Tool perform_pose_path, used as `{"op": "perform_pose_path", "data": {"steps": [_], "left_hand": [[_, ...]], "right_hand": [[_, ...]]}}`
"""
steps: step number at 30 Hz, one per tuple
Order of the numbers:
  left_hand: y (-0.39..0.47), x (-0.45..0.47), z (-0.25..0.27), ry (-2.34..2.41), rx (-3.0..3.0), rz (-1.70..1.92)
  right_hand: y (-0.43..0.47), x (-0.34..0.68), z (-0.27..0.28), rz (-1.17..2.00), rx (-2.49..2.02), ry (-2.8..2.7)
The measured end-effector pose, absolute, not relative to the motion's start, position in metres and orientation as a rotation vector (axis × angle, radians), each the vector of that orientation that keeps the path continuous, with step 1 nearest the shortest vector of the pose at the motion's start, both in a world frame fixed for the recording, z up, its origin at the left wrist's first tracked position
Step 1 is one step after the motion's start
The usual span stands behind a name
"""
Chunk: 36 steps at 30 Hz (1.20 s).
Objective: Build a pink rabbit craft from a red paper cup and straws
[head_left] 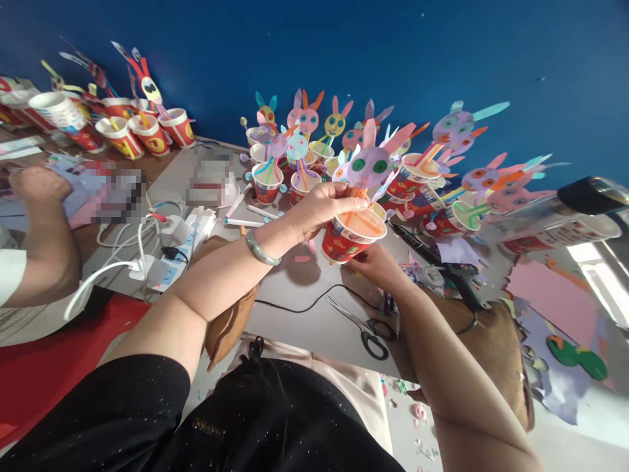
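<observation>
A red paper cup [344, 244] with a pale rim is raised above the table, slightly tilted. From it rises a purple paper rabbit head [369, 165] with green eyes and pink ears, on an orange stem. My left hand [319, 208] is closed, thumb and fingers pinching the stem just above the cup's rim. Below, my right hand [376, 263] grips the cup near its base; its fingers are partly hidden behind the cup. Scissors [361, 326] with black handles lie nearest my right forearm.
Several cups with paper animals, such as a yellow-faced rabbit [335, 124], crowd the back. At right are a glue gun [462, 283], a clear bottle [540, 210] and pink paper [555, 298]. A power strip [181, 252] with cables sits left, near another person's hand [42, 185].
</observation>
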<state>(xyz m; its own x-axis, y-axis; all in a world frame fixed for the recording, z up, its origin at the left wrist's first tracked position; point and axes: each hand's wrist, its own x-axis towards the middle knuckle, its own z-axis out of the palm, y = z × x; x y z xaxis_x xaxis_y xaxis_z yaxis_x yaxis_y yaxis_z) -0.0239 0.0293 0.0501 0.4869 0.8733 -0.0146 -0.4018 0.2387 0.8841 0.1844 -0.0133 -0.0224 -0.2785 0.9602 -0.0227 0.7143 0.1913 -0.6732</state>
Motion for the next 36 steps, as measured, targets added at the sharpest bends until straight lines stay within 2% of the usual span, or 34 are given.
{"op": "perform_pose_path", "data": {"steps": [17, 21, 27, 31, 36], "left_hand": [[0.035, -0.024, 0.044, 0.532, 0.948, 0.929], [0.038, -0.025, 0.041, 0.512, 0.963, 0.916], [0.034, -0.025, 0.042, 0.515, 0.971, 0.893], [0.031, -0.023, 0.043, 0.549, 0.959, 0.910], [0.028, -0.022, 0.043, 0.567, 0.962, 0.895]], "right_hand": [[-0.020, 0.189, -0.026, 0.448, -1.715, -2.139], [-0.032, 0.228, -0.012, 0.313, -1.705, -2.075], [-0.054, 0.336, 0.013, 0.036, -1.974, -1.792], [-0.065, 0.389, 0.013, 0.104, -2.135, -1.696], [-0.066, 0.404, 0.000, 0.300, -2.274, -1.663]]}}
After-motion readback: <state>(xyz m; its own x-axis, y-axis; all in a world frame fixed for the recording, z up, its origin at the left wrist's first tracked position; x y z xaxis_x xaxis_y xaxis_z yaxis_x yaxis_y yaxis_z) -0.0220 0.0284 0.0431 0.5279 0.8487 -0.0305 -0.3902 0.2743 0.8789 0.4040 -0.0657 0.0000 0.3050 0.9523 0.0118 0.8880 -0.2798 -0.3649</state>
